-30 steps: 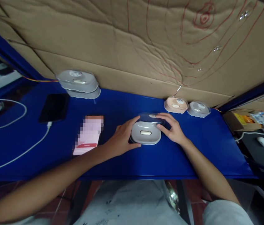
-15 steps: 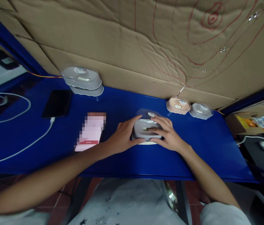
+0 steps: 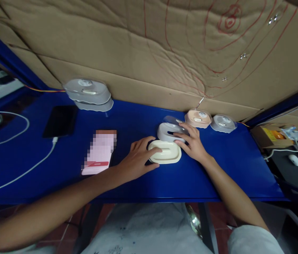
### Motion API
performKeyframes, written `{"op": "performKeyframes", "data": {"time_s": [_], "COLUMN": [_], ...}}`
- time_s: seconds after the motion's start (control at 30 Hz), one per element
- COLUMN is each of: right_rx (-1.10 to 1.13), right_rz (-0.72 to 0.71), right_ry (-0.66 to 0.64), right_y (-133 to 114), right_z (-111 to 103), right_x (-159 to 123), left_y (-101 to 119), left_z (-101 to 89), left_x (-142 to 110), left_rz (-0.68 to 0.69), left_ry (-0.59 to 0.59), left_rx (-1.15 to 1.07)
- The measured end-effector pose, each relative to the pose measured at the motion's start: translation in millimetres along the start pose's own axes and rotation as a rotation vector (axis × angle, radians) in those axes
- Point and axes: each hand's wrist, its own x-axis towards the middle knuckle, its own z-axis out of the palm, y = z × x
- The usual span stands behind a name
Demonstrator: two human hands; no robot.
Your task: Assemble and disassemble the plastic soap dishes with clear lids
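Note:
A cream oval dish point(image 3: 166, 152) lies on the blue table point(image 3: 143, 176) in front of me. My left hand point(image 3: 135, 158) curls around its left end and steadies it. My right hand point(image 3: 191, 143) grips a grey oval dish point(image 3: 168, 131), raised just behind the cream one, with a clear lid partly showing at its far side. A peach oval dish point(image 3: 198, 118) and another grey one point(image 3: 223, 123) stand against the cardboard to the right.
A stack of grey oval dishes point(image 3: 88, 93) sits at the back left. A black phone point(image 3: 60, 121) with a white cable point(image 3: 19, 173) lies at left, a pink card point(image 3: 99, 152) beside my left hand. A cardboard wall point(image 3: 149, 53) closes the back. Boxes and a mouse point(image 3: 294, 159) are at right.
My right hand has lifted the grey dish off the cream one and moved it back and to the right. The left hand stayed on the lower dish.

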Motion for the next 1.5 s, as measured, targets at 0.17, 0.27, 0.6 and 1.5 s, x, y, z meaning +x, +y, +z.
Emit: {"op": "performKeyframes", "data": {"time_s": [0.17,0.27,0.6,1.5], "right_rx": [-0.054,-0.031,0.080,0.138], "right_rz": [0.005,-0.005,0.079,-0.057], "right_ry": [-0.049,-0.036,0.032,-0.176], "right_y": [3,1,3,-14], "right_z": [4,1,0,-8], "right_x": [0,-2,0,-2], "left_y": [2,4,6,7], "left_z": [0.5,1.0,-5.6,-10.7], "left_x": [-3,-2,0,3], "left_rz": [0.155,0.154,0.110,0.070], "left_ry": [-0.086,-0.089,-0.081,-0.089], "left_rx": [-0.007,0.003,-0.041,0.028]}}
